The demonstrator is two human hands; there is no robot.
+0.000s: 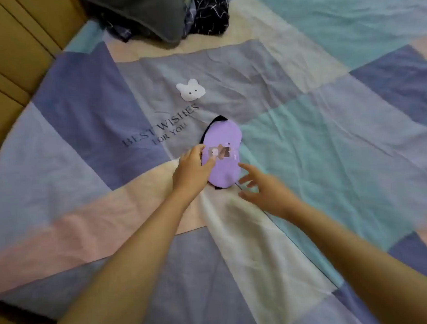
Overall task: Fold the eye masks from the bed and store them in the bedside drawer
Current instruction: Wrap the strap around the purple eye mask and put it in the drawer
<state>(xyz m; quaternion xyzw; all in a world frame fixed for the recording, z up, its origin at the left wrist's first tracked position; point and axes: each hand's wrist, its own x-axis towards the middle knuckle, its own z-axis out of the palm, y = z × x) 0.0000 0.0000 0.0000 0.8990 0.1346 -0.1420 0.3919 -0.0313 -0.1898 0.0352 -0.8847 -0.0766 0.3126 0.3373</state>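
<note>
A purple eye mask (222, 142) with a black underside and strap lies on the patchwork bedsheet (319, 141) near the middle. My left hand (192, 168) grips the mask's left edge, thumb on top. My right hand (265, 190) hovers just right of the mask's near end, fingers spread and holding nothing. Farther back on the sheet lies a white bunny-shaped eye mask (191, 89), apart from both hands. The bedside drawer is out of view.
A heap of dark grey and patterned navy clothes (161, 13) sits at the head of the bed. A tan padded headboard (5, 57) runs along the left. The sheet carries printed words "BEST WISHES FOR YOU" (162, 130).
</note>
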